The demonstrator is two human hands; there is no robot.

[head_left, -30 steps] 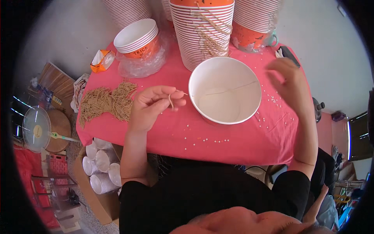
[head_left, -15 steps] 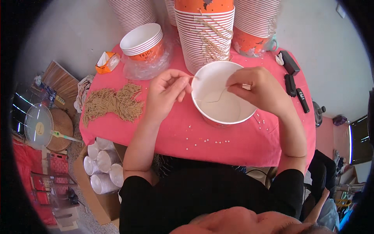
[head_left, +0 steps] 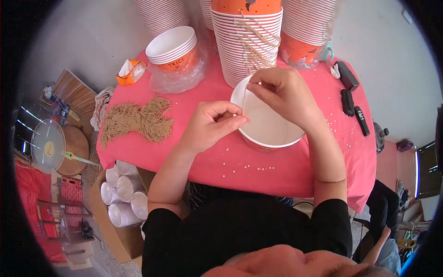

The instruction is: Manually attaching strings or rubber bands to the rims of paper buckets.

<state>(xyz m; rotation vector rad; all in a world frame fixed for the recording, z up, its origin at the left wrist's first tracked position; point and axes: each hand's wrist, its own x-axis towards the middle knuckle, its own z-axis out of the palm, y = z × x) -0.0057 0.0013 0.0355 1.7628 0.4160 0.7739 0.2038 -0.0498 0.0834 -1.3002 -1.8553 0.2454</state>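
— What is on the pink table [head_left: 203,164]?
— Near its back edge, 1 tall bucket stack [head_left: 228,51] with string loops [head_left: 253,53]; then 1 white bucket [head_left: 273,128], toward the front edge. A string pile [head_left: 136,120] lies near the left edge.
— And the hands?
— Left hand [head_left: 212,127] and right hand [head_left: 284,94] meet over the white bucket, both pinching 1 thin string [head_left: 244,98].
— How much is done?
— Some stacked buckets already carry loops. The white bucket, I judge, is unfinished; the pile is left.

Both hands [head_left: 212,127] at white bucket [head_left: 272,129]
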